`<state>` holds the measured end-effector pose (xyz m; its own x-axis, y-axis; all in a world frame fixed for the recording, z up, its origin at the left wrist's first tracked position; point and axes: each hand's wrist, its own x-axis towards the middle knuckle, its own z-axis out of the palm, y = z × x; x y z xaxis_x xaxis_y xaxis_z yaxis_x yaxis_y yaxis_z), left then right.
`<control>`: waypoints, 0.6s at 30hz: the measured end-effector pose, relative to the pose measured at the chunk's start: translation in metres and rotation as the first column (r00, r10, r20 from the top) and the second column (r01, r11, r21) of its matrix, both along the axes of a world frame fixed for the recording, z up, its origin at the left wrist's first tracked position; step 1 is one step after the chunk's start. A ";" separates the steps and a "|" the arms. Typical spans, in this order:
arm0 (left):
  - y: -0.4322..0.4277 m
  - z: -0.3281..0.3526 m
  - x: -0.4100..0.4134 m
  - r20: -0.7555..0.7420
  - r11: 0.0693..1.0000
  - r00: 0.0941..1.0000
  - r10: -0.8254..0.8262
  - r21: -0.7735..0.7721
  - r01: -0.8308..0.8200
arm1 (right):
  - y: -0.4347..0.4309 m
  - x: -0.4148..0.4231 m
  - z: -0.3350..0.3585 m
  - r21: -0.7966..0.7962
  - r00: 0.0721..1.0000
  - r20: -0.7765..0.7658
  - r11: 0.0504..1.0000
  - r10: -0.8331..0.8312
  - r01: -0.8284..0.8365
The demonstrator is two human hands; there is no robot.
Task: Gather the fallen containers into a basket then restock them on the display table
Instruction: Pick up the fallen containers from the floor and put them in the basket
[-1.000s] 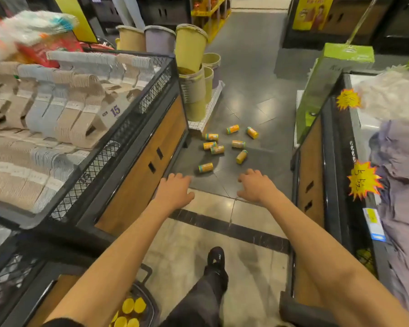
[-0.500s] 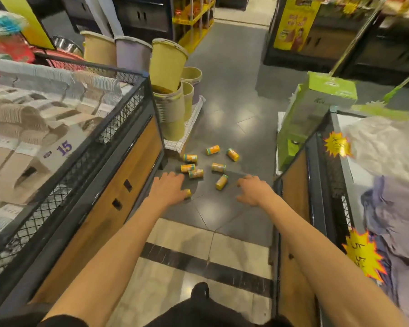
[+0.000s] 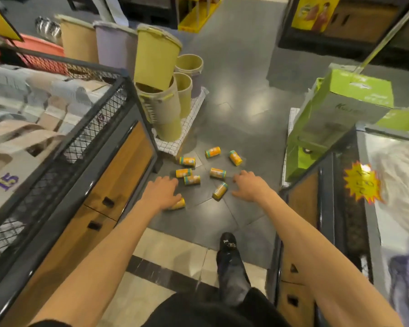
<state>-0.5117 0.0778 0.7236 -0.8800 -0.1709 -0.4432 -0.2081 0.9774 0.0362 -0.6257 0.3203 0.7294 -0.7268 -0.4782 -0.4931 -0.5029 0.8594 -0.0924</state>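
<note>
1. My left hand (image 3: 159,193) hangs with fingers loosely spread, holding nothing; it hides part of one container (image 3: 178,204).
2. My right hand (image 3: 250,186) is likewise spread and bare.
3. The other containers (image 3: 217,173) lie on their sides on the dark floor (image 3: 234,114), just off the corner of the checked mat (image 3: 194,119) under stacked bins (image 3: 158,60).

Grey tiled floor (image 3: 241,67) bears scattered yellow containers (image 3: 218,173) lying sideways.

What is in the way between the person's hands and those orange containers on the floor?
Nothing visible. The orange containers lie scattered on open grey floor. The left hand overlaps one of them in the view and the right hand shows beside another. Both hands are empty.
</note>
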 end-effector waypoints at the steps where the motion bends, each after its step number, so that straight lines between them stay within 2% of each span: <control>1: 0.001 -0.004 -0.016 0.008 1.000 1.000 0.020 0.011 -0.020 | -0.001 -0.020 -0.004 0.002 1.000 0.019 1.000 0.010 -0.010; 5: 0.006 -0.026 -0.065 0.063 0.986 0.987 0.148 0.071 -0.152 | -0.008 -0.089 -0.022 -0.015 0.986 0.162 1.000 0.024 -0.022; 9: 0.006 -0.052 -0.102 0.117 0.955 0.957 0.266 0.099 -0.278 | -0.016 -0.147 -0.052 0.016 0.972 0.211 0.994 0.105 -0.110; 18: -0.013 -0.136 -0.171 0.150 0.956 0.956 0.252 0.113 -0.270 | -0.033 -0.217 -0.161 0.060 0.955 0.273 0.989 0.113 -0.134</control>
<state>-0.6827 0.0649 0.5873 -0.7445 -0.3193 -0.5864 -0.4666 0.8770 0.1147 -0.8428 0.2875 0.5684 -0.5003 -0.5089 -0.7005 -0.5711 0.8020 -0.1748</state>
